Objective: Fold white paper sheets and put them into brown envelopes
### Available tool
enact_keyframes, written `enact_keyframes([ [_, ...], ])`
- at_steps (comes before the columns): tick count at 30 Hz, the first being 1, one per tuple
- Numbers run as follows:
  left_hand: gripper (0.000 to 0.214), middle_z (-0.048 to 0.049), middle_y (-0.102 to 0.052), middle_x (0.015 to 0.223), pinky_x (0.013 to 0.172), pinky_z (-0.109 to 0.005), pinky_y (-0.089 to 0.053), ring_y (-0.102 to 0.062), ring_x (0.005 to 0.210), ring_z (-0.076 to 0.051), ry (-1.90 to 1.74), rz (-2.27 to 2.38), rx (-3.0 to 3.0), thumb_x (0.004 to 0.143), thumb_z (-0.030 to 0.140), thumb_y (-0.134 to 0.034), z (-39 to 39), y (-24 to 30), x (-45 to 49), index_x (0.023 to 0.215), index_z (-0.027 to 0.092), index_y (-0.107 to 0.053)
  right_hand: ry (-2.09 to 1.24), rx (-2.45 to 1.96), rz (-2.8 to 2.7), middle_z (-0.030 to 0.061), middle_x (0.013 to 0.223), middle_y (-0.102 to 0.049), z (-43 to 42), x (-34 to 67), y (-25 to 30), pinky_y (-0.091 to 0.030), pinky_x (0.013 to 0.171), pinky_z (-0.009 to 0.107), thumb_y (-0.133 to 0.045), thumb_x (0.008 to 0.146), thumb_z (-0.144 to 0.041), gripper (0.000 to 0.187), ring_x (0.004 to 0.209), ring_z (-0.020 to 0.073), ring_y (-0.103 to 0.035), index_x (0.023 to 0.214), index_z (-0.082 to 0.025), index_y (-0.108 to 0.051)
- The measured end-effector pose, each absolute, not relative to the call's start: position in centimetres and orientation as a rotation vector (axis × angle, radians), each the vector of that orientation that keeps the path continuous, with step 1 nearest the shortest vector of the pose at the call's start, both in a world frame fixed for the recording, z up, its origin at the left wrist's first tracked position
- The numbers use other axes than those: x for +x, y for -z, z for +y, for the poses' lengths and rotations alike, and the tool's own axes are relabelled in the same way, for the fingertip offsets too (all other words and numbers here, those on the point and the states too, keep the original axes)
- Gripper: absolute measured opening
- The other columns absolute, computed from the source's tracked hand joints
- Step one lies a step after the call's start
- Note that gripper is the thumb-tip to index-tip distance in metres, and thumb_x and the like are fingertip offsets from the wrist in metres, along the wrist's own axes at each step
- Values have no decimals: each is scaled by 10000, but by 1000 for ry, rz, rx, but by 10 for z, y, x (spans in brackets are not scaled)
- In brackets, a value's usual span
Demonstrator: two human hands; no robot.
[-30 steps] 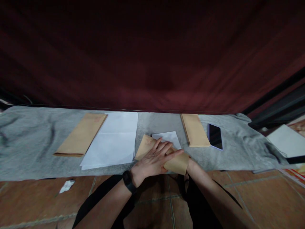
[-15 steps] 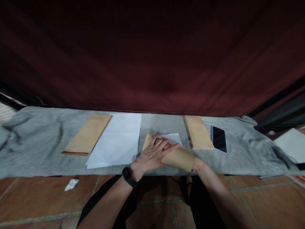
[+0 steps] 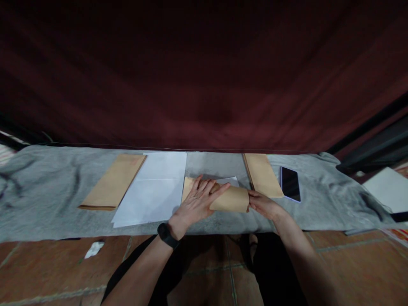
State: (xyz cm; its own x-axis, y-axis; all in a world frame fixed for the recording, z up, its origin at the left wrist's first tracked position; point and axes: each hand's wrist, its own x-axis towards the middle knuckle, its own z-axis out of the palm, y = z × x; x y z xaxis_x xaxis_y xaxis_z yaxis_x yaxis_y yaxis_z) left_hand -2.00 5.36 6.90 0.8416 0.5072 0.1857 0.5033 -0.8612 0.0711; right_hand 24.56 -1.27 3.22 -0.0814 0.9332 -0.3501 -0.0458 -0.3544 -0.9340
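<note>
A brown envelope (image 3: 232, 199) lies across the grey cloth (image 3: 47, 191) in front of me, bulged up like a tube. My left hand (image 3: 199, 199) rests flat on its left part with fingers stretched out. My right hand (image 3: 263, 204) grips the envelope's right end, fingers closed on the edge. A folded white sheet (image 3: 230, 181) shows behind the envelope, partly hidden by it.
A large white paper (image 3: 153, 189) lies left of my hands, with another brown envelope (image 3: 111, 182) beside it. A stack of brown envelopes (image 3: 262, 174) and a dark phone (image 3: 290, 183) lie to the right. Dark red curtain behind. Tiled floor below, with a paper scrap (image 3: 94, 249).
The envelope has turned from slanted to lying level across the cloth. My right hand has come out from under it and now holds its right end.
</note>
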Motion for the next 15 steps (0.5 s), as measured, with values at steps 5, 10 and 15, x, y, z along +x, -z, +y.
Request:
enact_keyframes([
  [5,990,-118,-481,1430,1207,-557,-175,-436,1347,-310,-334,923,2979,828,338,-739,60,-65,-22,1601,326,-121,-1581,-1304,-861,62,1023,-749,-9,248,-41,-523,821,329,-771,724,-377,400,893,196,-676,1081,-201,-732],
  [10,976,-119,-474,1447,1207,-550,-178,-421,1365,-312,-362,890,2931,836,381,-727,58,-61,-21,1601,324,-124,-1605,-1298,-895,45,878,-746,-7,240,-43,-502,687,269,-808,635,-375,428,751,163,-655,1011,-183,-739],
  [15,992,-100,-445,1486,1216,-554,-151,-393,1392,-310,-327,831,2903,832,409,-732,52,-55,-17,1599,345,-106,-1552,-1383,-1010,33,810,-734,-8,228,-40,-481,587,278,-787,627,-386,464,677,181,-644,1046,-194,-729],
])
